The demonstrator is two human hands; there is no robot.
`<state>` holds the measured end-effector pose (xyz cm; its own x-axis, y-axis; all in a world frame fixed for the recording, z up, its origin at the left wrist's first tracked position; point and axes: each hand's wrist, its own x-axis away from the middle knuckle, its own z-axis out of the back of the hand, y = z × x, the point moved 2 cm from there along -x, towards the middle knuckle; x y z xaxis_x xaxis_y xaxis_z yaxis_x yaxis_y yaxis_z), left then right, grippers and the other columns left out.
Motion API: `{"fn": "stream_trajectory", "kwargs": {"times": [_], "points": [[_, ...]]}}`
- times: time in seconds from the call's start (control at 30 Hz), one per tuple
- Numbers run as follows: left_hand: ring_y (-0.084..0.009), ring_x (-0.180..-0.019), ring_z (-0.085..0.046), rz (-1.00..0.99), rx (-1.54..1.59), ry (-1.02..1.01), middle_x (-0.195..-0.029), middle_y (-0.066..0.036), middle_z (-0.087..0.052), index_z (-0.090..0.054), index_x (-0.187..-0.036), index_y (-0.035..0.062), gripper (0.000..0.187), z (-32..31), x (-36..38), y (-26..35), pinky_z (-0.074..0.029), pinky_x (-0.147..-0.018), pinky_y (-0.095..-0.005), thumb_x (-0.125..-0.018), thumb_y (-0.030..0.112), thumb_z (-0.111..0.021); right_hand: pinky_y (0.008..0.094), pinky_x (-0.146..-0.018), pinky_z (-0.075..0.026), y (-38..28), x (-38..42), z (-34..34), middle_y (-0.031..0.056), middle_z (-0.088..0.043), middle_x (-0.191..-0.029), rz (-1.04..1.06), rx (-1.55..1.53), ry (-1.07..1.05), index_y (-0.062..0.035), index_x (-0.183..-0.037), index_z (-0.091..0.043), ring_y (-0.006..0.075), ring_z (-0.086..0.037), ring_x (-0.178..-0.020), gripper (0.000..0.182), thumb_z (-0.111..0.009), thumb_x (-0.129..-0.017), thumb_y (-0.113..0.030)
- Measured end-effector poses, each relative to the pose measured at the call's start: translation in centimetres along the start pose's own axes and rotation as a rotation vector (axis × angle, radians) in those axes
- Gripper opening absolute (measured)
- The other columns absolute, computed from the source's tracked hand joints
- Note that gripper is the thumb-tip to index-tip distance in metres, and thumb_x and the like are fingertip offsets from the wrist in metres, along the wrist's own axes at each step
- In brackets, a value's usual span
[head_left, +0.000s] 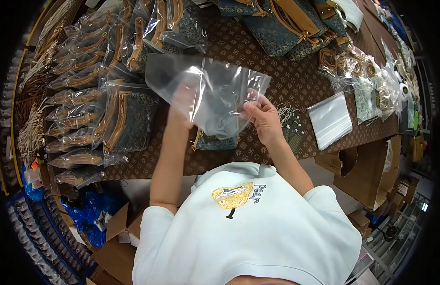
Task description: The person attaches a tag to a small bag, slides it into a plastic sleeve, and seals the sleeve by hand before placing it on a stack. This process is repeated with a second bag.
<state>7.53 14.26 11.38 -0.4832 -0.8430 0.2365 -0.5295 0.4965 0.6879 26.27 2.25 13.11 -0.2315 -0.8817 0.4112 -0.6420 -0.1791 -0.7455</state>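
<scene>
A large clear plastic bag (215, 90) is spread between my two hands above the brown patterned table. My left hand (184, 102) is at the bag's left part, seen blurred through the film, so its fingers are hard to make out. My right hand (262, 113) pinches the bag's right edge between thumb and fingers. Beneath the bag, near the table's front edge, lies a blue patterned handbag (215, 142) with tan trim, mostly covered by the plastic.
Plastic-wrapped handbags (129, 121) fill the table's left side. Unwrapped blue handbags (286, 33) are piled at the back. To the right lie white tags with strings (290, 118), a stack of clear bags (330, 121) and wrapped straps (346, 64). Cardboard boxes (367, 175) stand below.
</scene>
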Motion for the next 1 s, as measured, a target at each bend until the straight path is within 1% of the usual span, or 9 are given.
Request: {"fn": "stream_trajectory", "kwargs": {"times": [0.07,0.17,0.27,0.37,0.47,0.53,0.67,0.8,1.0], "points": [[-0.0138,-0.091,-0.058,-0.257,-0.328,0.376,-0.111,-0.006,-0.057,-0.048,-0.124,0.0032,0.041,-1.2,-2.0,4.6,-0.049,-0.069,-0.0234,-0.085,0.001,-0.06,0.0311,-0.071,-0.057,0.5,-0.4,1.7,0.0015,-0.064,-0.084,-0.095,-0.071,0.075,-0.0096,-0.093,-0.062,0.0139,-0.064,-0.079,0.009,-0.067,-0.086,-0.012],[-0.0107,-0.088,-0.054,-0.619,-0.434,0.561,-0.105,-0.005,-0.054,-0.047,-0.124,0.0047,0.043,-3.6,-3.0,9.4,-0.045,-0.068,-0.0226,-0.084,0.0,-0.06,0.032,-0.073,-0.057,1.7,-0.2,1.9,0.0024,-0.065,-0.087,-0.112,-0.268,0.265,-0.0091,-0.093,-0.061,0.0159,-0.065,-0.084,0.01,-0.065,-0.088,-0.016],[-0.024,-0.114,-0.049,-1.267,-1.337,0.521,-0.12,-0.013,-0.054,-0.053,-0.12,0.0074,0.037,-6.5,-1.2,8.3,-0.039,-0.093,-0.0348,-0.084,0.004,-0.059,0.0376,-0.077,-0.058,3.8,-0.4,2.9,0.0059,-0.064,-0.093,-0.152,-0.333,0.46,-0.0086,-0.098,-0.057,0.0221,-0.065,-0.092,0.015,-0.062,-0.09,-0.02],[-0.0328,-0.132,-0.035,-0.837,-1.882,0.017,-0.138,-0.011,-0.046,-0.05,-0.129,0.0109,0.047,-6.9,-1.8,1.4,-0.02,-0.108,-0.0533,-0.088,0.033,-0.058,0.0373,-0.072,-0.059,5.6,-0.8,4.8,0.0064,-0.063,-0.094,-0.148,-0.308,0.465,-0.008,-0.101,-0.056,0.0225,-0.065,-0.088,0.015,-0.061,-0.091,-0.019],[-0.0342,-0.132,-0.035,-0.689,-1.944,-0.021,-0.139,-0.013,-0.044,-0.045,-0.134,0.0095,0.057,-3.4,-2.8,-4.5,-0.017,-0.109,-0.0561,-0.09,0.046,-0.05,0.0357,-0.072,-0.06,5.6,-1.0,5.6,0.0053,-0.063,-0.092,-0.15,-0.227,0.45,-0.008,-0.103,-0.056,0.0197,-0.065,-0.085,0.017,-0.061,-0.091,-0.019],[-0.0348,-0.132,-0.035,-0.157,-2.065,-0.092,-0.14,-0.016,-0.041,-0.04,-0.136,0.0038,0.067,-1.3,-2.4,-6.1,-0.015,-0.109,-0.0572,-0.091,0.052,-0.044,0.0345,-0.073,-0.059,4.9,-0.9,5.8,0.0051,-0.063,-0.094,-0.265,-0.164,0.428,-0.0083,-0.103,-0.058,0.0181,-0.065,-0.084,0.017,-0.062,-0.09,-0.019],[-0.0329,-0.131,-0.036,0.0,-2.221,0.054,-0.142,-0.018,-0.039,-0.04,-0.133,-0.0041,0.072,-0.9,-0.7,-6.0,-0.017,-0.107,-0.0575,-0.091,0.054,-0.043,0.0305,-0.071,-0.057,5.4,-0.8,5.6,0.006,-0.065,-0.097,-0.48,-0.036,0.143,-0.0056,-0.108,-0.059,0.0158,-0.065,-0.084,0.024,-0.058,-0.093,-0.024],[-0.0322,-0.129,-0.04,-0.43,-2.121,0.062,-0.139,-0.017,-0.043,-0.041,-0.134,0.0005,0.063,-2.1,-1.5,-4.6,-0.02,-0.107,-0.0568,-0.093,0.047,-0.044,0.0262,-0.068,-0.055,4.8,-2.2,4.6,0.0048,-0.067,-0.088,-0.317,0.066,0.176,-0.0045,-0.097,-0.063,0.0131,-0.065,-0.078,0.027,-0.064,-0.089,-0.03],[-0.0273,-0.128,-0.042,-0.217,-1.764,-0.041,-0.133,-0.013,-0.051,-0.047,-0.13,0.0027,0.057,-1.2,-2.4,-5.0,-0.017,-0.109,-0.0569,-0.091,0.043,-0.051,0.0241,-0.064,-0.052,2.8,-3.2,2.7,0.0024,-0.066,-0.078,-0.12,0.217,0.238,-0.0066,-0.087,-0.064,0.0122,-0.064,-0.07,0.029,-0.069,-0.085,-0.035]]}}
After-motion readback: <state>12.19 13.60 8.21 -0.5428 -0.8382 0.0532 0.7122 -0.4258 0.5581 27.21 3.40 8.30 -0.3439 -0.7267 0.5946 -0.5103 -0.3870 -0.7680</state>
